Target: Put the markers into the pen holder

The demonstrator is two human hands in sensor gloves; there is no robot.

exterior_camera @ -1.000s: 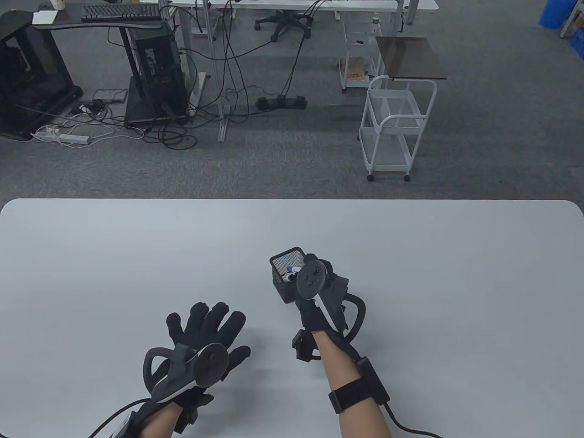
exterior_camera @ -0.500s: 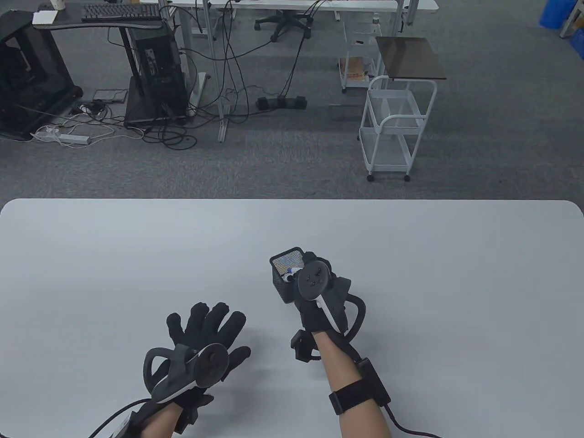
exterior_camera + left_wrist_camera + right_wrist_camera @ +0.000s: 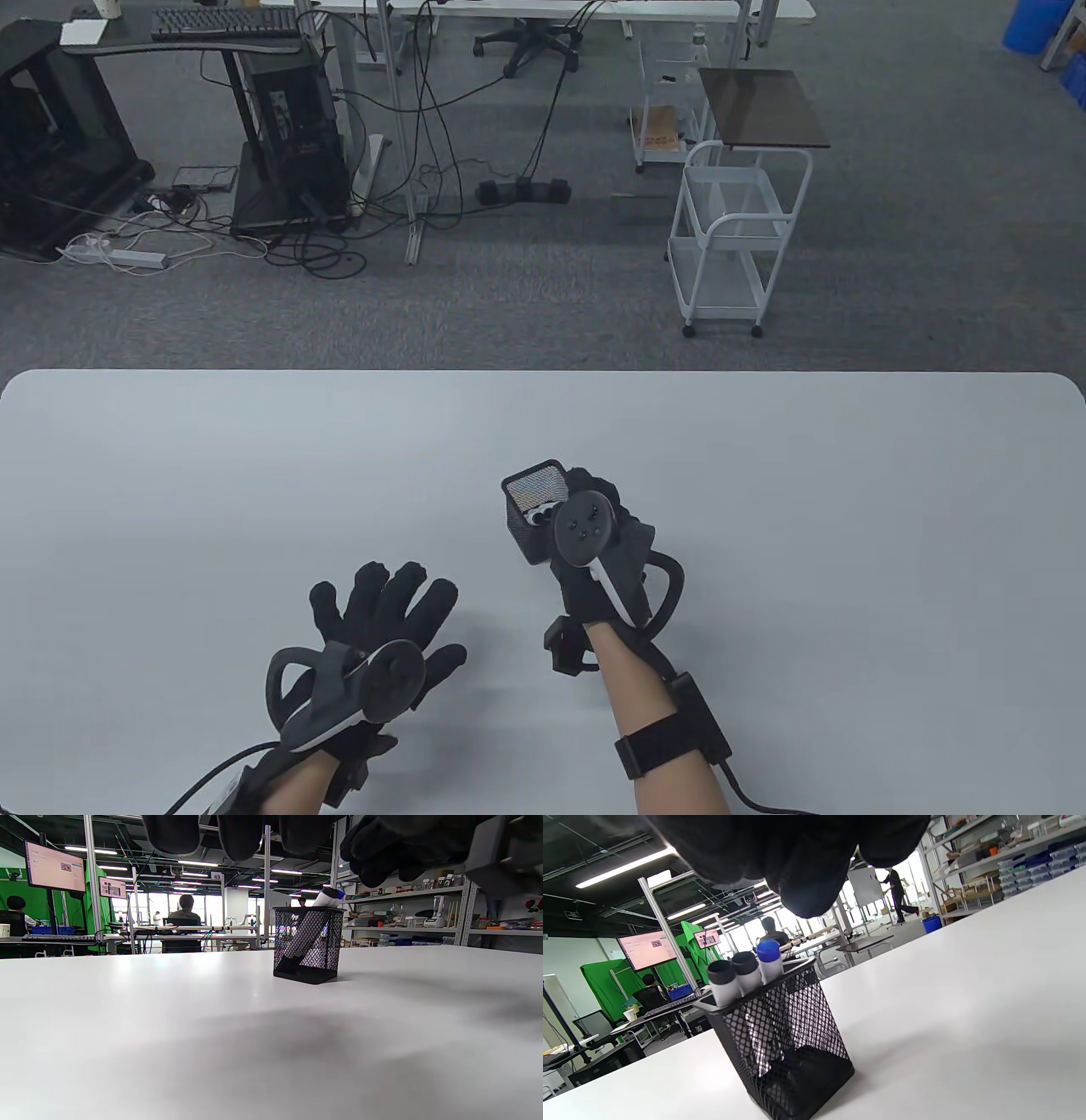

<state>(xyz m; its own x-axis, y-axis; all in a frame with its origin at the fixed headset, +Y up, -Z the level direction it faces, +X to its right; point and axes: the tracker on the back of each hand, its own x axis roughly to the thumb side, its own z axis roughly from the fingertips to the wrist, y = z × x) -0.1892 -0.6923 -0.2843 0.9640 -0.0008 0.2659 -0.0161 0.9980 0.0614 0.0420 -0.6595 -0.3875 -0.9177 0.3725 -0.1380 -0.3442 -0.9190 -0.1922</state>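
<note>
Here the left hand (image 3: 386,624) lies flat at 7 o'clock on the surface (image 3: 764,509), fingers spread, its grip empty. Near centre stands the holder (image 3: 530,509), three markers (image 3: 746,976) leaning inside, caps above the rim. The right hand (image 3: 598,552) hovers at the holder's 4 o'clock; whether its grip is closed, I cannot tell.

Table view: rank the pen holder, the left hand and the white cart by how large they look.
1. White cart, though it stands farther off on the floor.
2. Left hand, spread flat.
3. Pen holder, partly hidden by the right hand.
</note>
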